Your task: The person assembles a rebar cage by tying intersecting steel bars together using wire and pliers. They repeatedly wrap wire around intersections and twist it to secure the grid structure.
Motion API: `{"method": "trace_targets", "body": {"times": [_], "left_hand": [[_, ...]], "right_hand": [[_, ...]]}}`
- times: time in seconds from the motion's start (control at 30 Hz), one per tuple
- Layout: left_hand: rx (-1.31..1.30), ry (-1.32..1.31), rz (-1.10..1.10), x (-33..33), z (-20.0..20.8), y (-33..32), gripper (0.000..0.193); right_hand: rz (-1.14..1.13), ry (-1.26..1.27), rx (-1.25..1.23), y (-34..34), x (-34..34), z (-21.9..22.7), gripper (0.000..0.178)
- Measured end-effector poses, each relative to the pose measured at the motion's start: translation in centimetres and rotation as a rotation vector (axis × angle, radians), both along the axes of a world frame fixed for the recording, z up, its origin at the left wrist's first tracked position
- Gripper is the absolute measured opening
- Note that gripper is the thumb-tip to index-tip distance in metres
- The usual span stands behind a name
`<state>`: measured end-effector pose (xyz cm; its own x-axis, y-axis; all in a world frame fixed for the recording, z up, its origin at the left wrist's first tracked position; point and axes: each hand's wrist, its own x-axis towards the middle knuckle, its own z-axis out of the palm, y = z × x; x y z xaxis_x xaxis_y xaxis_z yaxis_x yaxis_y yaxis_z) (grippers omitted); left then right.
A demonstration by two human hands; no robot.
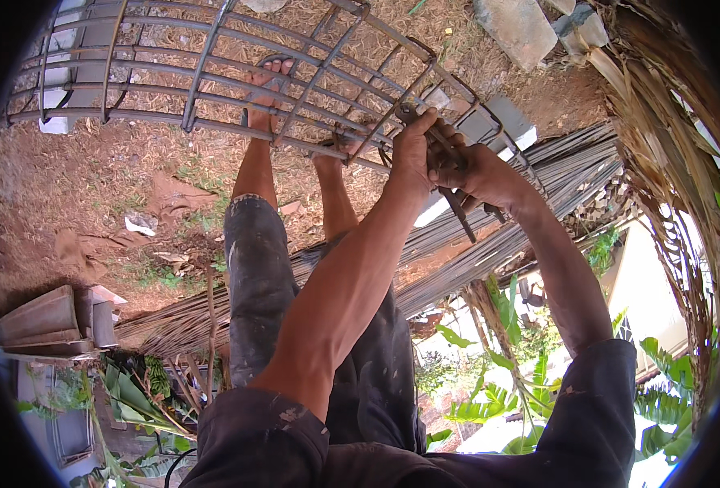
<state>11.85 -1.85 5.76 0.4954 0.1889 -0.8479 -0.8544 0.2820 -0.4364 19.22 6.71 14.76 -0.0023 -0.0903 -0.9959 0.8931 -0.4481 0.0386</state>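
Rebar cage [324,66] cut off above, left hand [413,152] and right hand [483,173] gripping metal tool [459,216], perhaps pincers, partly hidden.

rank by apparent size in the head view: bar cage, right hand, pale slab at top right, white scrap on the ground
1. Bar cage
2. Right hand and pale slab: too alike, nearness unsure
3. White scrap

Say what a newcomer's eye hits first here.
First, the big cage of metal bars spanning the upper left to the upper centre. Next, at its right end, the left hand and right hand, close together around a dark metal tool. Then the long bundle of thin rods, running diagonally across the ground behind the legs.
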Motion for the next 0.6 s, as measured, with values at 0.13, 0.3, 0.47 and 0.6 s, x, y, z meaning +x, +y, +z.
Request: {"method": "trace_targets", "body": {"times": [0.13,0.3,0.47,0.6], "left_hand": [[-0.188,0.189,0.401,1.9,0.3,2.7,0.019],[-0.427,0.182,0.559,3.0,0.7,6.8,0.019],[-0.376,0.212,0.389,2.5,-0.5,5.4,0.018],[-0.035,0.255,-0.197,1.4,0.4,0.9,0.027]], "right_hand": [[1.202,0.182,0.791,-0.1,-0.3,5.1,0.052],[1.440,0.268,0.867,6.1,1.9,2.5,0.026],[1.129,0.219,0.668,5.5,2.5,1.5,0.021],[0.037,0.088,0.263,-4.4,5.4,2.1,0.024]]}}
